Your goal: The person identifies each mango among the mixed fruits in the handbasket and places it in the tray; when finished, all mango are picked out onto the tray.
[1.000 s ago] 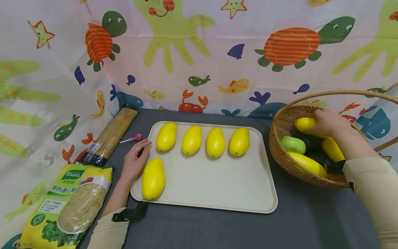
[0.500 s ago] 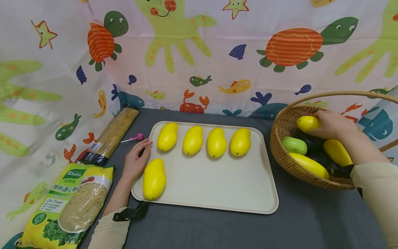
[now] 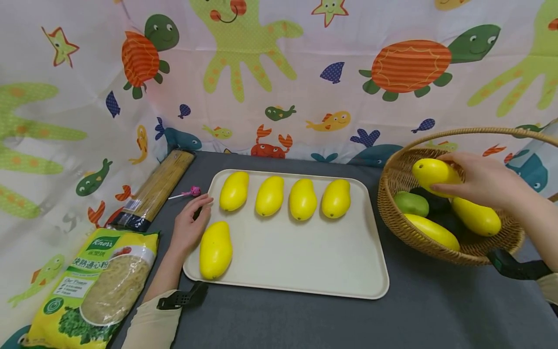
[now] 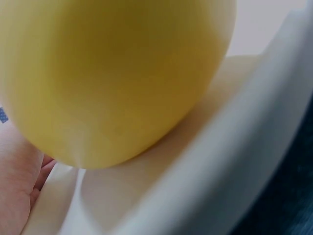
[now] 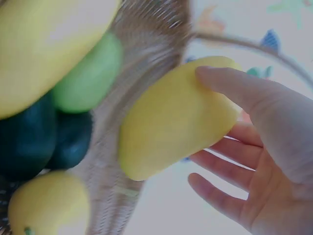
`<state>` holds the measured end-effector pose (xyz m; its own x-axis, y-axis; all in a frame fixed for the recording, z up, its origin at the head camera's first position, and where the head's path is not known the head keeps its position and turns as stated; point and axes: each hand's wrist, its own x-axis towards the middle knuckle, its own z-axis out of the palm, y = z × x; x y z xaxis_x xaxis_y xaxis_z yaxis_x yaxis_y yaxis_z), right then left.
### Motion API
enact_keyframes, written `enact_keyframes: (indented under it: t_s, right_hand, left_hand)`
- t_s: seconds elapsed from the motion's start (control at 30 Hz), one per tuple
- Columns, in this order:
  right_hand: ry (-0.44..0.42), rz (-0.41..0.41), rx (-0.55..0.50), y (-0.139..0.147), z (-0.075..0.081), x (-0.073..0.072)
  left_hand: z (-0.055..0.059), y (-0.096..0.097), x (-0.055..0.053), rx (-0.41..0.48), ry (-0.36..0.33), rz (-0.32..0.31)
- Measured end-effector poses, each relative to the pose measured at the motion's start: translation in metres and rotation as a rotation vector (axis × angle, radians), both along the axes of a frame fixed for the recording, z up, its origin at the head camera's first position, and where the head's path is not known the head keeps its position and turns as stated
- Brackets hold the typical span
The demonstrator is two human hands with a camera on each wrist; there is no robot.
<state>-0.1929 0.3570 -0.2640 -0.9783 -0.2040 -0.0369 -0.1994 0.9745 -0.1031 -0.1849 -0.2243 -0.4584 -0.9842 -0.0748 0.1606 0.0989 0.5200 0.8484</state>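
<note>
My right hand (image 3: 484,179) holds a yellow mango (image 3: 436,175) over the wicker basket (image 3: 392,218), thumb on one side and fingers on the other. In the right wrist view the thumb presses the mango (image 5: 176,117) and the fingers lie beneath it. Inside the basket are a green fruit (image 3: 411,204), dark eggplant-like pieces (image 5: 24,137) and two more yellow fruits, one at the front (image 3: 433,232). My left hand (image 3: 190,223) rests relaxed at the left rim of the cream tray (image 3: 301,257), beside a yellow mango (image 3: 215,250) at its near left corner.
Several yellow mangoes (image 3: 269,196) line the tray's far side. Left of the tray lie a pack of dry noodles (image 3: 157,189), a pink lollipop (image 3: 194,191) and a yellow Knorr pasta bag (image 3: 98,286). The basket's handle (image 3: 475,130) arches over it; a patterned curtain (image 3: 261,111) hangs behind.
My right hand has lifted the mango and turned it, with the wrist swinging out to the right. More of the yellow fruit at the basket's right now shows. The left hand stays put.
</note>
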Motion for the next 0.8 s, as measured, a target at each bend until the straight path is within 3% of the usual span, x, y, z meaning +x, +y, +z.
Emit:
enact_keyframes:
  t_s: [0.27, 0.43, 0.6, 0.8]
  right_hand:
    - [0.178, 0.13, -0.047, -0.052, 0.012, 0.048]
    - [0.25, 0.253, -0.133, -0.089, 0.008, 0.072]
    - [0.324, 0.395, -0.236, -0.127, -0.018, 0.083]
    - [0.381, 0.498, -0.309, -0.174, -0.062, 0.082]
  left_hand:
    - [-0.001, -0.002, 0.002, 0.003, -0.017, 0.006]
    - [-0.001, -0.002, 0.002, -0.003, -0.015, 0.008]
    - [-0.001, -0.002, 0.001, -0.004, -0.008, 0.004]
    - [-0.001, -0.001, -0.001, -0.002, 0.012, 0.004]
